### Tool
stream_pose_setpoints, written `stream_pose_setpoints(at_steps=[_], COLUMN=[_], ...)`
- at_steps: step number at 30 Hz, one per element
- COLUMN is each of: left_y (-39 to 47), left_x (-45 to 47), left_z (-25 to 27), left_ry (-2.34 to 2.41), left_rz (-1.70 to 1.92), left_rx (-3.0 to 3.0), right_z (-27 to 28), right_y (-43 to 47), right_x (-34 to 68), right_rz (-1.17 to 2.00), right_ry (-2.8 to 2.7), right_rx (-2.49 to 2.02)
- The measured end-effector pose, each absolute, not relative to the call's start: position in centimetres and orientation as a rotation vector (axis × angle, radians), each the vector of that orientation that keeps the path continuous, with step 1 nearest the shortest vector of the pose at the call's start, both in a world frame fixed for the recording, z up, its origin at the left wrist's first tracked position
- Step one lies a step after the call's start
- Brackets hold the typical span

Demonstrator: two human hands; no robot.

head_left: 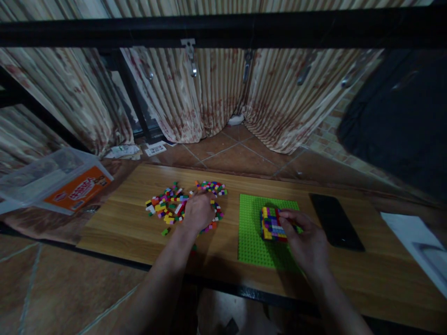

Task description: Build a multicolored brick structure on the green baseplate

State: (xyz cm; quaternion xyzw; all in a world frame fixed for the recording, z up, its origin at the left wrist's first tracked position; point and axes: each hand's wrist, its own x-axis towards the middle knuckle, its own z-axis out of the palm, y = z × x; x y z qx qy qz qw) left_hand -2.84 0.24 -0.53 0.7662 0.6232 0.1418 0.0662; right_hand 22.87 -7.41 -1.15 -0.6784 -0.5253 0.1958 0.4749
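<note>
A many-coloured block of toy bricks (272, 224) sits on the green baseplate (248, 232). At its right edge is my right hand (307, 239), thumb and fingers bent together against it and hiding that side. My left hand (199, 211) reaches down into a scattered pile of small toy bricks (167, 207), back of the hand upward. Its fingertips are hidden behind the hand, so whether they pinch a brick does not show. More loose bricks (213, 187) lie just beyond and to the right of that hand.
The wooden table (118, 214) carries a black phone-like slab (335, 222) right of the baseplate. White paper (412, 237) lies at the far right. A clear plastic box with an orange label (78, 190) stands at the left. A dark bar (223, 32) crosses above, before striped curtains (213, 93).
</note>
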Motion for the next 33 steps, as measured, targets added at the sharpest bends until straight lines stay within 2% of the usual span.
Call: stream_pose_setpoints(at_steps=[24, 29, 33], left_y=[0.2, 0.5, -0.2], left_x=[-2.7, -2.7, -1.6], left_z=[0.0, 0.2, 0.6], left_ry=[1.924, 1.845, 1.482], left_rz=[0.267, 0.491, 0.72], left_rx=[2.278, 2.243, 2.144], right_z=[-1.1, -1.0, -0.5], right_y=[-7.6, -7.6, -7.6], right_x=[23.0, 23.0, 23.0], right_rz=[0.439, 0.423, 0.377], right_ry=[-1.318, -1.328, -1.324], right_rx=[-1.595, -1.598, -1.594])
